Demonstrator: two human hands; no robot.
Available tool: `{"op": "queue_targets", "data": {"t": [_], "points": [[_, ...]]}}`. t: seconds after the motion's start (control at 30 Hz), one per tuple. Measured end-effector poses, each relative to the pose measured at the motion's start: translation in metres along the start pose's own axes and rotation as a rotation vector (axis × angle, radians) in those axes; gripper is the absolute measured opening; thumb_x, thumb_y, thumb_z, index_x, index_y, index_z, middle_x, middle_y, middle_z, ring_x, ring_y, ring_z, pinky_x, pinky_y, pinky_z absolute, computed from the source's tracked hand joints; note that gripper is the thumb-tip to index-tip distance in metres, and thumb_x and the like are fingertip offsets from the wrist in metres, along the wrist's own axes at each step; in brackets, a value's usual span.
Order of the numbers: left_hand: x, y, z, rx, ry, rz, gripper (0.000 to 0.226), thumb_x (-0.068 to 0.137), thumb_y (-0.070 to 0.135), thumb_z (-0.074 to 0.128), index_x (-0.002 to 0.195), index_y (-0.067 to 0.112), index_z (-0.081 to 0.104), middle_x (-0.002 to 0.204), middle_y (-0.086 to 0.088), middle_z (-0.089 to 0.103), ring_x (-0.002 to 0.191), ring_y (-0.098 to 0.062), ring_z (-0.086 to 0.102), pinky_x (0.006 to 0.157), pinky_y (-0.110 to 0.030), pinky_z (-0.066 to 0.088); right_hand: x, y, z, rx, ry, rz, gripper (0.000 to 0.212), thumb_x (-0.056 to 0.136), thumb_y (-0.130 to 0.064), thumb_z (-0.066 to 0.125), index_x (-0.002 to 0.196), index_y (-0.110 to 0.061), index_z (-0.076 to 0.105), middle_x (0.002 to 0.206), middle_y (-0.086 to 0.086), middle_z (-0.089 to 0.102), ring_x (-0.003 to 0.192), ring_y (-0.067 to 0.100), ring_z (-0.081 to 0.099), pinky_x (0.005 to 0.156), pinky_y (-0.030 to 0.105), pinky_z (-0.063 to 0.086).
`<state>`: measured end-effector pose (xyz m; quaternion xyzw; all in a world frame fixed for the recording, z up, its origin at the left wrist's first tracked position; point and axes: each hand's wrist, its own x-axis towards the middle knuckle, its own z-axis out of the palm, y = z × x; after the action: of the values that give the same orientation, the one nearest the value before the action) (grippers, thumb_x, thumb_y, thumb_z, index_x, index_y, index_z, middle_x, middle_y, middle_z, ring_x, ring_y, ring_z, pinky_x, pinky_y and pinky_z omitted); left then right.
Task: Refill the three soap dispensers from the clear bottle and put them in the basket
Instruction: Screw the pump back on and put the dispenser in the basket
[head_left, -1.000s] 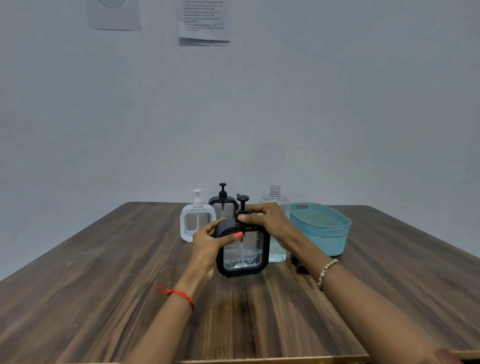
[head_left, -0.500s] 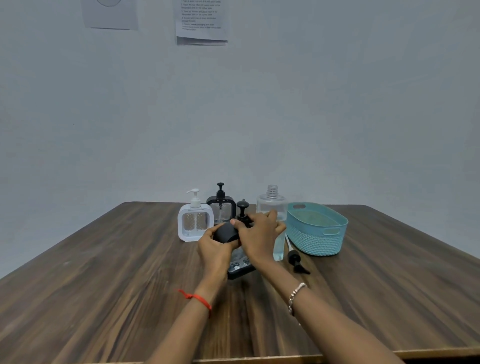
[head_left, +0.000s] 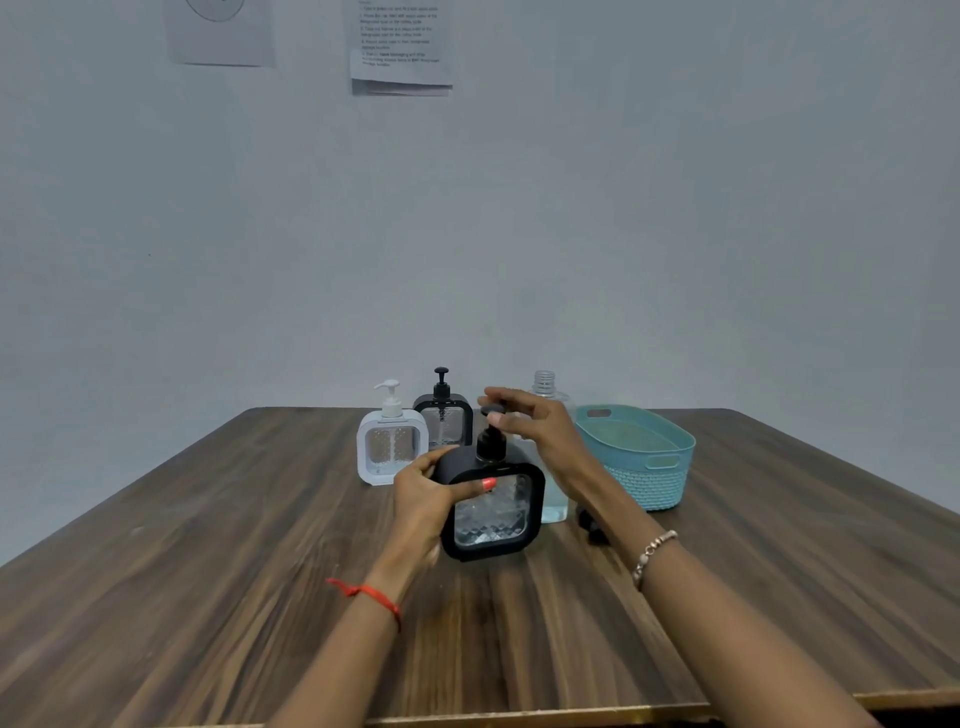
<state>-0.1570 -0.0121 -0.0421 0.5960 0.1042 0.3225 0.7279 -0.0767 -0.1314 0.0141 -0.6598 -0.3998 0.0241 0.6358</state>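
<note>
A black square soap dispenser (head_left: 491, 512) with a clear window stands upright on the table, its pump head in place. My left hand (head_left: 426, 493) grips its upper left side. My right hand (head_left: 535, 426) hovers over the pump top with fingers spread, touching or just above it. Behind stand a white dispenser (head_left: 390, 447) and a second black dispenser (head_left: 444, 418). The clear bottle (head_left: 551, 499), uncapped and holding pale liquid, is partly hidden behind my right hand. The teal basket (head_left: 649, 467) sits to the right, with nothing in it.
A small black cap or pump part (head_left: 589, 522) lies on the wooden table (head_left: 208, 571) behind my right wrist. Papers (head_left: 400, 47) hang on the grey wall behind. The table's near edge runs along the bottom.
The black dispenser, tipped under both hands half a second ago, now stands upright. My right hand has lifted off its body to above the pump head.
</note>
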Motion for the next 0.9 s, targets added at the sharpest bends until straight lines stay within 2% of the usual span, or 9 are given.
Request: {"op": "queue_targets", "data": {"t": [0.07,0.17,0.3,0.37,0.43,0.53,0.63,0.73,0.9], "points": [[-0.002,0.001,0.002,-0.011,-0.015,-0.005,0.059,0.051,-0.011,0.081,0.106,0.002,0.063,0.098,-0.014,0.07,0.086,-0.026,0.068,0.071,-0.033,0.058,-0.001,-0.003,-0.005,-0.029,0.048,-0.02,0.022,0.077,-0.012,0.073,0.099,-0.015,0.07,0.099,0.006,0.07,0.099,0.018,0.064,0.091,0.027,0.049],[-0.002,0.002,0.008,-0.006,-0.01,-0.009,0.059,0.052,-0.012,0.081,0.106,0.002,0.062,0.099,-0.014,0.069,0.089,-0.028,0.067,0.072,-0.034,0.057,-0.003,-0.004,-0.006,-0.126,0.196,-0.045,0.013,0.067,-0.02,0.082,0.072,-0.025,0.071,0.076,-0.002,0.068,0.076,0.011,0.063,0.08,0.03,0.051],[-0.005,0.002,0.02,-0.034,-0.021,-0.032,0.058,0.053,-0.014,0.08,0.107,-0.001,0.062,0.099,-0.017,0.068,0.086,-0.029,0.067,0.068,-0.033,0.058,-0.003,0.0,-0.011,-0.079,0.243,-0.06,0.018,0.064,-0.016,0.084,0.069,-0.021,0.068,0.066,-0.002,0.062,0.063,0.01,0.056,0.067,0.024,0.049],[-0.008,0.002,0.028,-0.063,-0.043,-0.052,0.059,0.054,-0.016,0.078,0.109,-0.003,0.061,0.097,-0.017,0.069,0.08,-0.026,0.067,0.06,-0.028,0.059,-0.004,0.002,-0.017,-0.062,0.248,-0.053,0.02,0.065,-0.015,0.084,0.075,-0.016,0.067,0.07,0.001,0.062,0.065,0.011,0.056,0.065,0.019,0.048],[-0.009,0.003,0.035,-0.097,-0.061,-0.07,0.058,0.055,-0.018,0.076,0.108,-0.002,0.06,0.093,-0.015,0.068,0.074,-0.021,0.067,0.052,-0.024,0.056,-0.005,0.004,-0.028,-0.067,0.229,-0.024,0.034,0.065,-0.016,0.083,0.095,-0.011,0.066,0.081,0.004,0.064,0.073,0.011,0.057,0.068,0.016,0.048],[-0.01,0.004,0.049,-0.145,-0.086,-0.093,0.053,0.057,-0.018,0.075,0.104,0.001,0.06,0.087,-0.011,0.068,0.063,-0.015,0.069,0.051,-0.025,0.055,-0.01,0.008,-0.057,-0.029,0.118,0.058,0.051,0.068,-0.017,0.081,0.115,-0.012,0.061,0.098,0.005,0.065,0.086,0.015,0.06,0.068,0.017,0.047],[-0.009,0.007,0.065,-0.152,-0.117,-0.069,0.052,0.059,-0.016,0.075,0.105,0.002,0.06,0.089,-0.011,0.069,0.066,-0.015,0.069,0.055,-0.027,0.057,-0.02,0.011,-0.091,-0.142,-0.023,0.117,0.05,0.064,-0.027,0.079,0.112,-0.023,0.064,0.11,0.0,0.066,0.097,0.018,0.061,0.074,0.027,0.048],[-0.005,0.01,0.089,-0.151,-0.151,-0.036,0.042,0.061,-0.014,0.075,0.094,0.007,0.062,0.088,-0.009,0.069,0.066,-0.014,0.07,0.056,-0.028,0.057,-0.029,0.007,-0.123,-0.179,-0.105,0.182,0.046,0.074,-0.012,0.076,0.116,-0.023,0.06,0.105,-0.005,0.064,0.094,0.01,0.062,0.074,0.028,0.05],[0.004,0.012,0.135,-0.105,-0.229,0.04,0.043,0.063,-0.009,0.076,0.1,0.007,0.063,0.092,-0.007,0.069,0.074,-0.013,0.069,0.062,-0.025,0.057,-0.024,-0.007,-0.167,-0.309,-0.051,0.176,0.051,0.078,-0.006,0.071,0.126,-0.017,0.056,0.121,0.009,0.06,0.104,0.019,0.061,0.079,0.032,0.054]]}}
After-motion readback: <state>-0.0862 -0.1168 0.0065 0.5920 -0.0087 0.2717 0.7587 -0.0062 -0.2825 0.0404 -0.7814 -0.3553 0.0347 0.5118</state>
